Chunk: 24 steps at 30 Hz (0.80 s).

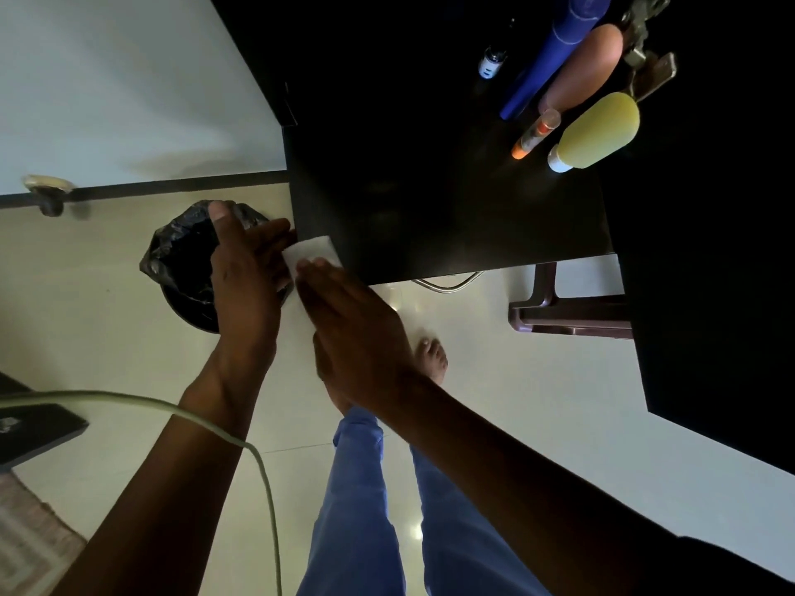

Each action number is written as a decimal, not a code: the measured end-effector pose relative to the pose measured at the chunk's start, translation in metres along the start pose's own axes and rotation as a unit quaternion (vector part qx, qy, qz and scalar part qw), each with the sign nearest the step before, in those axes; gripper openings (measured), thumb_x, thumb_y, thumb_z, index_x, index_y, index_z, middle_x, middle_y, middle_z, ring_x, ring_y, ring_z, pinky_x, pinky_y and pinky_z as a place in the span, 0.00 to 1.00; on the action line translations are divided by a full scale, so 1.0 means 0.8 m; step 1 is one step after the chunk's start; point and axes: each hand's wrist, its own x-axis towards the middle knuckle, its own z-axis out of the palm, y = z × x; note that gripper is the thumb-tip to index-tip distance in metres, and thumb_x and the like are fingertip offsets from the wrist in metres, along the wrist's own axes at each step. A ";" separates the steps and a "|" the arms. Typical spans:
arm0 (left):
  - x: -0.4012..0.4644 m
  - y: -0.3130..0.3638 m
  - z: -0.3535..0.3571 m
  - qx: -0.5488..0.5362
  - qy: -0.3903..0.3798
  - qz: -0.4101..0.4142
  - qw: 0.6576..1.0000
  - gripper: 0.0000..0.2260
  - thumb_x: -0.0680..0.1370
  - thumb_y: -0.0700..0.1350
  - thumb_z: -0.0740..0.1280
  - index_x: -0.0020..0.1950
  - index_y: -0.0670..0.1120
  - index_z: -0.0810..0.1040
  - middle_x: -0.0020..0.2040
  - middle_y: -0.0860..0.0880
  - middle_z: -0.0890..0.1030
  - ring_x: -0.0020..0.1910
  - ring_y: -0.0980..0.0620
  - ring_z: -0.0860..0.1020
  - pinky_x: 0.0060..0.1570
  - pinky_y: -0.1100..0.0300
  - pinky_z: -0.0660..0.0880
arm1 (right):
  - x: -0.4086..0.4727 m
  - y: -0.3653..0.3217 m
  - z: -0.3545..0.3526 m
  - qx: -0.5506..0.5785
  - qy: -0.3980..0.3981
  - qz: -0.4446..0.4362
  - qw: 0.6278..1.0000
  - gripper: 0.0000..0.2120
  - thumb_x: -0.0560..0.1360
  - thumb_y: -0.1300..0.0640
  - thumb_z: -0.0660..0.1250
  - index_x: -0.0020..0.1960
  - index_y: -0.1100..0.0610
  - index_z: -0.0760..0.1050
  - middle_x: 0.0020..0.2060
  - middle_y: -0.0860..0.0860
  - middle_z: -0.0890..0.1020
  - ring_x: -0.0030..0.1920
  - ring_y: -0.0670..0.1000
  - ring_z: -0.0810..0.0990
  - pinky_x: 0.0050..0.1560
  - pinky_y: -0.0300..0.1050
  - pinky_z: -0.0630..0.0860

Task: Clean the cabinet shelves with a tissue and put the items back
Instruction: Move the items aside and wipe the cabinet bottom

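Tissue at shelf front-left corner, flat under your right hand; left hand open, pinching its edge (flimsy, tears easily)

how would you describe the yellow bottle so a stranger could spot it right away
Look at the black shelf, toward its far right corner where a few items are grouped. The yellow bottle lies on its side, nearest the right edge, beside a thin orange-capped tube. It is the only yellow item, plump, with a white cap.
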 end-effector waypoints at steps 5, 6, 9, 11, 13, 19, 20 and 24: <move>-0.004 0.003 0.009 -0.025 0.010 0.002 1.000 0.34 0.87 0.63 0.43 0.71 0.43 0.79 0.59 0.50 0.85 0.58 0.56 0.84 0.61 0.59 0.78 | -0.026 0.059 -0.037 -0.023 0.039 0.021 0.999 0.28 0.72 0.66 0.66 0.73 0.64 0.75 0.73 0.58 0.75 0.75 0.57 0.73 0.74 0.51 0.72; -0.006 0.003 0.012 -0.025 0.018 0.009 0.999 0.33 0.87 0.62 0.44 0.70 0.43 0.80 0.58 0.52 0.86 0.58 0.56 0.84 0.61 0.59 0.78 | -0.035 0.077 -0.048 -0.023 0.063 0.046 0.997 0.27 0.72 0.66 0.63 0.72 0.63 0.75 0.73 0.57 0.76 0.74 0.56 0.74 0.73 0.51 0.73; -0.009 -0.001 0.019 -0.017 0.032 0.033 0.999 0.30 0.87 0.61 0.45 0.66 0.46 0.82 0.56 0.53 0.86 0.60 0.54 0.84 0.61 0.57 0.78 | -0.068 0.135 -0.083 -0.049 0.116 0.097 0.987 0.26 0.73 0.67 0.61 0.70 0.63 0.77 0.71 0.56 0.78 0.72 0.55 0.76 0.72 0.52 0.74; -0.009 -0.003 0.021 -0.014 0.037 0.036 0.999 0.29 0.87 0.61 0.46 0.63 0.49 0.83 0.56 0.54 0.86 0.60 0.53 0.84 0.61 0.56 0.78 | -0.087 0.169 -0.104 -0.069 0.132 0.117 0.982 0.25 0.73 0.68 0.63 0.70 0.63 0.78 0.71 0.56 0.78 0.72 0.55 0.77 0.71 0.51 0.74; -0.009 -0.004 0.021 -0.017 0.038 0.037 0.998 0.30 0.87 0.61 0.45 0.64 0.47 0.83 0.58 0.51 0.86 0.61 0.52 0.83 0.62 0.55 0.78 | -0.101 0.197 -0.118 -0.079 0.145 0.150 0.975 0.23 0.75 0.68 0.65 0.70 0.64 0.77 0.71 0.57 0.78 0.72 0.57 0.77 0.70 0.55 0.76; -0.009 -0.007 0.019 -0.017 0.033 0.052 0.998 0.30 0.88 0.60 0.45 0.65 0.46 0.82 0.59 0.49 0.86 0.62 0.51 0.83 0.63 0.55 0.78 | -0.088 0.197 -0.111 -0.087 0.189 0.230 0.951 0.21 0.80 0.58 0.60 0.70 0.62 0.78 0.70 0.56 0.79 0.70 0.56 0.78 0.70 0.55 0.77; -0.008 -0.007 0.019 -0.014 0.032 0.055 0.998 0.30 0.88 0.60 0.45 0.66 0.45 0.82 0.59 0.50 0.85 0.62 0.52 0.83 0.64 0.55 0.77 | -0.080 0.185 -0.105 -0.085 0.190 0.209 0.955 0.21 0.78 0.60 0.60 0.69 0.62 0.79 0.69 0.56 0.80 0.70 0.56 0.78 0.70 0.52 0.76; -0.010 -0.009 0.017 -0.018 0.033 0.063 0.997 0.30 0.88 0.59 0.45 0.68 0.44 0.80 0.58 0.50 0.85 0.61 0.53 0.83 0.64 0.57 0.77 | -0.042 0.132 -0.072 -0.063 0.155 0.106 0.980 0.22 0.75 0.64 0.61 0.68 0.63 0.79 0.69 0.57 0.80 0.70 0.57 0.78 0.71 0.53 0.75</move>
